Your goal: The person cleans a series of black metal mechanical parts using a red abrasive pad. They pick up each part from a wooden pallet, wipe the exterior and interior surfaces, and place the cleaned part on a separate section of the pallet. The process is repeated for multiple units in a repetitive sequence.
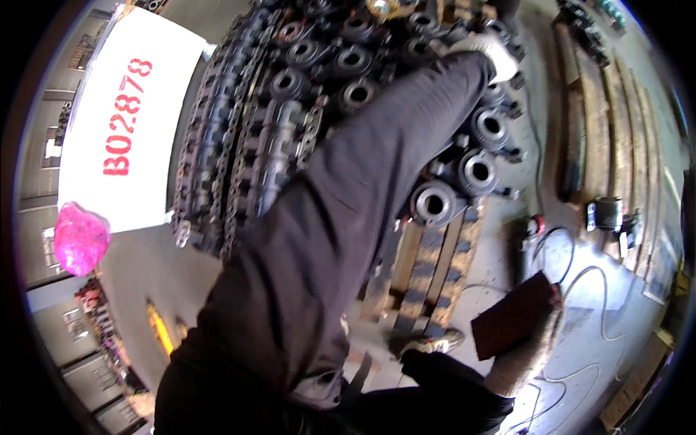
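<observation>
My left arm reaches far across a pile of dark metal parts with round ringed ends [435,204]. At the far right of the pile, my left hand [487,54], in a whitish glove, lies among these parts with its fingers bent. What is under those fingers is hidden. Low on the right, my right hand [528,357], also in a pale glove, is closed on the edge of a square, dark reddish-brown sheet [513,316] that looks like sandpaper. The sheet is held apart from the pile, above the floor.
The parts rest on a wooden pallet [420,272]. Ridged metal shafts [272,156] lie left of my arm, beside a white board [138,116] with red lettering and a bright pink bundle [81,239]. On the right are another pallet [620,130], cables [605,312] and a dark cylindrical tool [523,250].
</observation>
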Demonstrator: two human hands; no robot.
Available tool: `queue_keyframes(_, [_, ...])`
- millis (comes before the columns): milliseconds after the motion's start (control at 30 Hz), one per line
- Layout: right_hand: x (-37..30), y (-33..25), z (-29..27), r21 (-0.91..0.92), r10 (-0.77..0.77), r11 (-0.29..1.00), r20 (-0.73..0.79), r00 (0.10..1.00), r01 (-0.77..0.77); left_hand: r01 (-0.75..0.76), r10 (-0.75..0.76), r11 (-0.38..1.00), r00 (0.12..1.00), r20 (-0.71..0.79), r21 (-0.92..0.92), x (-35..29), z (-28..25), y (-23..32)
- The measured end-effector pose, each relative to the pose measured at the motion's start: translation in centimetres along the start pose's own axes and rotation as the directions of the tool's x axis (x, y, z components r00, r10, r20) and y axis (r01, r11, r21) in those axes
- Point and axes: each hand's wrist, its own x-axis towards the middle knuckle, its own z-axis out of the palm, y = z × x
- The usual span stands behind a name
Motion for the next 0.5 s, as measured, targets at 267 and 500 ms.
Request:
queue_keyframes(267, [-0.2, -1.4, -1.8, 0.035, -0.050, 0.998, -0.046, 0.998, 0.052, -0.365, 0.383, 0.912, 0.921, 0.069, -0.187, -26.6, -10.3, -4.2])
queue_keyframes(500, [-1.5, -0.7, -2.9, -0.004, -0.097, 0.995, -0.042, 0.994, 0.097, 0.140, -0.153, 0.983, 0.982, 0.110, 0.114, -44.9, -11.4, -17.0])
